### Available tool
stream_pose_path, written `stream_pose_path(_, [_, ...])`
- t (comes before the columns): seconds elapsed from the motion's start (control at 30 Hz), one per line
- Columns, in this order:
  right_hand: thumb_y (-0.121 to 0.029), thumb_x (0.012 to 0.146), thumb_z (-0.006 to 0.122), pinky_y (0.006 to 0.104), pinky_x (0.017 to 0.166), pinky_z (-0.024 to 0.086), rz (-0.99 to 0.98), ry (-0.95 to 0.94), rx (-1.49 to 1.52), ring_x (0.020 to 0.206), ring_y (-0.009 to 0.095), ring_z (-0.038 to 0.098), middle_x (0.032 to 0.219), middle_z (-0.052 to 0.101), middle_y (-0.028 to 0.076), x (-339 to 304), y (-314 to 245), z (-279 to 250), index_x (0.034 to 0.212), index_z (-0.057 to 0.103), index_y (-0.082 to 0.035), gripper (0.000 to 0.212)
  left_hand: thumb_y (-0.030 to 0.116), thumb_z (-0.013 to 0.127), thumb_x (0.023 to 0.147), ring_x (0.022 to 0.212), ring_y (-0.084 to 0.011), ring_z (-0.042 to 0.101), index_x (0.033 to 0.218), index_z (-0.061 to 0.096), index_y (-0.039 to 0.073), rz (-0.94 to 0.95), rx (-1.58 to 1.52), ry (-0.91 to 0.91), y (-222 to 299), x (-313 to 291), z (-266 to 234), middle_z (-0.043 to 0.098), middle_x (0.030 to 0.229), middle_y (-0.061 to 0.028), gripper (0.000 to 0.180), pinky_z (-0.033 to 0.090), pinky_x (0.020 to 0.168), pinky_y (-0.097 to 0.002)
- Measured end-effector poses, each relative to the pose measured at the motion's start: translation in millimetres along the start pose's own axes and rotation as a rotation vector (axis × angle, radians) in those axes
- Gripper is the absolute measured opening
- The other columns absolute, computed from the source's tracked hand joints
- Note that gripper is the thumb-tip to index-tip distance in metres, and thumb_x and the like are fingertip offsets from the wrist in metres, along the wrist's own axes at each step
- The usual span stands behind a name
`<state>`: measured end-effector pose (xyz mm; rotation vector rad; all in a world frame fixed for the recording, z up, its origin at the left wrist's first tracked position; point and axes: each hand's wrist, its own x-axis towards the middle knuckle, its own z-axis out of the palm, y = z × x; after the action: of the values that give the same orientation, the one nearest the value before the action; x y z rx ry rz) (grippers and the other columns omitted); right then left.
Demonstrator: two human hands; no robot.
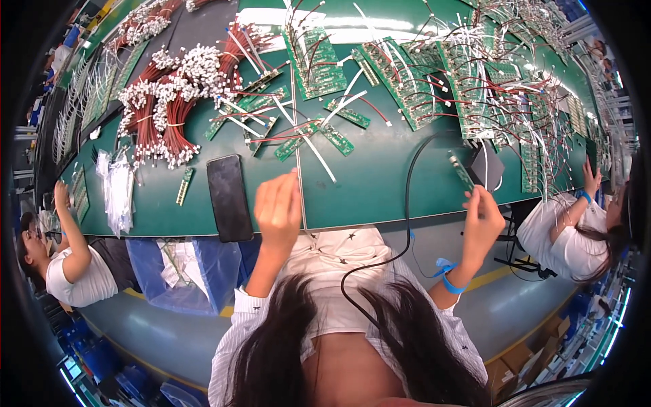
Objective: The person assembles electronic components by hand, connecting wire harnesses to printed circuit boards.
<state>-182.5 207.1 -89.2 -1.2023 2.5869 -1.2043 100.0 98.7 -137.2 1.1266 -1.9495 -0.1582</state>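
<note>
My right hand pinches one end of a small narrow green circuit board, held tilted above the table's near edge. My left hand has its fingers curled in, back of the hand upward; whatever they hold, if anything, is hidden. Just beyond it lie several small circuit boards with white and dark red wires attached. A black phone rests left of my left hand. Close to the board in my right hand is a dark angular object on the table.
Bundled red wires with white connectors sit at the left, near clear plastic bags. Larger wired board panels cover the far side. A black cable crosses the table edge toward me. Co-workers sit at left and right.
</note>
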Motion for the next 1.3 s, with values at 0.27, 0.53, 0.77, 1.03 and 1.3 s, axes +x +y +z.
stream_pose_path(0.27, [-0.001, 0.081, 0.057, 0.0261, 0.054, 0.049, -0.233, -0.686, 0.643, 0.062, 0.018, 0.063, 0.077, 0.064, 0.012, -34.6, -80.9, 46.8, 0.092, 0.062, 0.002, 0.012, 0.015, 0.052, 0.088, 0.086, -0.0168, 0.057, 0.107, 0.055, -0.007, -0.246, -0.871, -0.339, 55.1, 14.7, 11.4, 0.062, 0.102, -0.0142, 0.029, 0.045, 0.077, -0.0278])
stream_pose_path(0.53, [-0.013, 0.076, 0.064, 0.0389, 0.060, 0.048, -0.645, -0.403, 0.054, 0.068, 0.032, 0.060, 0.076, 0.059, 0.015, 7.3, -90.0, 119.7, 0.083, 0.054, 0.000, 0.018, 0.025, 0.036, 0.096, 0.064, -0.0183, 0.055, 0.093, 0.049, -0.003, -0.704, -1.283, 0.141, 23.3, 33.6, -13.2, 0.057, 0.072, -0.0127, 0.031, 0.047, 0.060, -0.0307])
stream_pose_path(0.77, [-0.012, 0.077, 0.062, 0.0444, 0.054, 0.042, -0.548, -0.474, -0.020, 0.065, 0.037, 0.057, 0.074, 0.058, 0.017, 0.7, -85.9, 144.9, 0.090, 0.046, -0.004, 0.022, 0.020, 0.035, 0.096, 0.055, -0.0140, 0.045, 0.101, 0.044, -0.002, -0.599, -1.337, 0.224, 16.4, 64.9, -44.5, 0.045, 0.065, -0.0058, 0.025, 0.040, 0.049, -0.0279])
stream_pose_path(1.03, [-0.005, 0.081, 0.059, 0.0349, 0.046, 0.044, -0.626, -0.032, 0.060, 0.053, 0.028, 0.059, 0.065, 0.059, 0.014, 13.3, -130.9, 73.2, 0.092, 0.046, -0.002, 0.018, 0.011, 0.043, 0.092, 0.068, -0.0088, 0.038, 0.107, 0.044, -0.003, -0.436, -1.183, 0.264, 32.9, 93.8, -59.3, 0.042, 0.077, -0.0026, 0.021, 0.032, 0.061, -0.0233])
stream_pose_path(1.3, [-0.004, 0.083, 0.058, 0.0225, 0.045, 0.045, -0.368, -0.447, 1.216, 0.049, 0.015, 0.058, 0.064, 0.061, 0.013, 65.1, -203.9, 22.1, 0.094, 0.045, 0.004, 0.018, 0.015, 0.057, 0.087, 0.054, -0.0011, 0.036, 0.096, 0.059, 0.000, -0.363, -1.179, 0.043, 90.2, 157.0, -59.1, 0.043, 0.062, 0.0062, 0.018, 0.026, 0.048, -0.0171])
